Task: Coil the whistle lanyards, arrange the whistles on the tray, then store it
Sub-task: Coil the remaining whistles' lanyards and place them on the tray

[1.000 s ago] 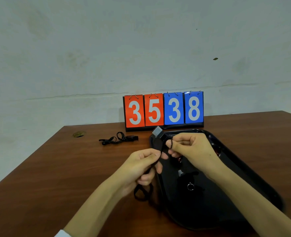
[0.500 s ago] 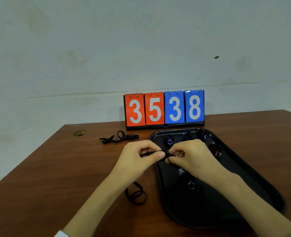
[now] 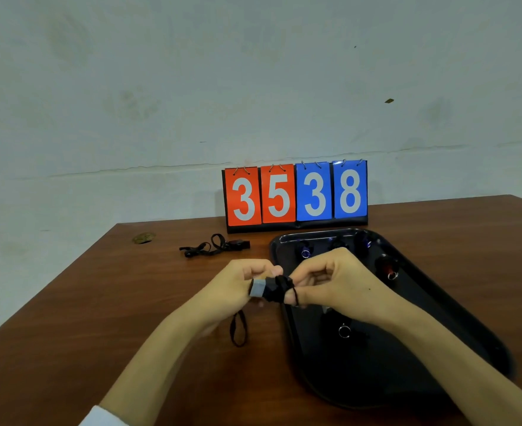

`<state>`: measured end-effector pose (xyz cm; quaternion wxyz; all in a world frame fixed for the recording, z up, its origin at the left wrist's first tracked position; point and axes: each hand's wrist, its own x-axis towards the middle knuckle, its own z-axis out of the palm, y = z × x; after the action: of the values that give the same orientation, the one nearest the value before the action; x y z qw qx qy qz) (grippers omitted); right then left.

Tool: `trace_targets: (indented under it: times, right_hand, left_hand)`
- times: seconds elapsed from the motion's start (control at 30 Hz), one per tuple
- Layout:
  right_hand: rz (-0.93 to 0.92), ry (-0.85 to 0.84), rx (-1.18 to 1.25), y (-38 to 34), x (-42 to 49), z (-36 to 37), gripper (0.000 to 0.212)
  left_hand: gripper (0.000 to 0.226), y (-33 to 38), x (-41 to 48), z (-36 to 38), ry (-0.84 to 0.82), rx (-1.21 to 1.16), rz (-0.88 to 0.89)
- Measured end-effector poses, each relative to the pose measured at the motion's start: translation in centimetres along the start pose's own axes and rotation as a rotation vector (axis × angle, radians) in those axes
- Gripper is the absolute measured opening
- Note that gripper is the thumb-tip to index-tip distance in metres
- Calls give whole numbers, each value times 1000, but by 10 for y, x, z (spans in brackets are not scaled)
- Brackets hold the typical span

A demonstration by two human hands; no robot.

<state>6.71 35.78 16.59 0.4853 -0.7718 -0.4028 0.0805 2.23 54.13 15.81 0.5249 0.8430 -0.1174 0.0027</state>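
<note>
Writing: the scoreboard [image 3: 296,195] shows white digits, 3 and 5 on orange-red cards, 3 and 8 on blue cards. No other text can be read.
Held whistle: a dark whistle [image 3: 269,293] with a grey mouthpiece sits between the two hands, above the table at the tray's left rim.
Left hand: the left hand [image 3: 238,285] has its fingers curled round the mouthpiece end.
Right hand: the right hand [image 3: 336,281] pinches the black lanyard [image 3: 282,282] where it wraps the whistle body.
Lanyard tail: one loop hangs below the left hand; whether it touches the wood cannot be told.
Tray: the black tray [image 3: 361,373] lies on the right half of the table, its far rim just in front of the scoreboard.
On the tray: blue whistles [image 3: 305,252] along the far end, a red whistle [image 3: 385,267] near the right rim, and a metal ring [image 3: 344,331] near the middle.
Second whistle: a black loose whistle [image 3: 216,247] with its cord spread out lies left of the tray.
Open room: a broad stretch of tabletop runs from the left forearm to the left edge.
Surface: a brown wood-grain table [image 3: 115,302], with a round mark [image 3: 143,237] near the far-left corner.
Room: a pale, stained wall [image 3: 192,87] with a long crack line.
</note>
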Motion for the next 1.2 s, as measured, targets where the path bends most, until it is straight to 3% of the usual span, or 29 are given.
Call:
trace_targets:
  times: [0.1,0.23,0.37,0.47,0.6,0.67,0.73,0.83,0.9,1.03,1.2]
  right_hand:
    - [3,44,60,0,1,0,6]
    - [25,171,130,1,2,-1,7]
    - [34,298,154,3,2,-6,7]
    - [40,339,147,4,2,-5,7]
    - [49,390,77,6,3,-2,12]
    - [55,455,48,7,4,-1,14]
    - [64,498,46,6,4,-1,9]
    - [86,539,72,7,4,1,7]
    - [115,548,98,9,4,3,8]
    - [161,579,-14,17,4,6,4]
    - [73,460,-394,16,3,5,11]
  left_hand:
    - [16,4,-1,4,29,17,40]
    - [23,4,1,9,186,72,38]
    - [39,0,1,14,184,43,71]
    - [36,1,3,20,155,-150,56]
    - [16,0,7,27,165,-481,-11]
    - [15,1,6,25,157,-516,-91]
    - [18,0,5,23,165,-336,-87]
    - [21,-6,3,28,199,176,72]
    - [21,-11,2,32,192,397,128]
    - [32,-8,-1,35,191,512,165]
    - [33,-1,-3,28,311,377,245]
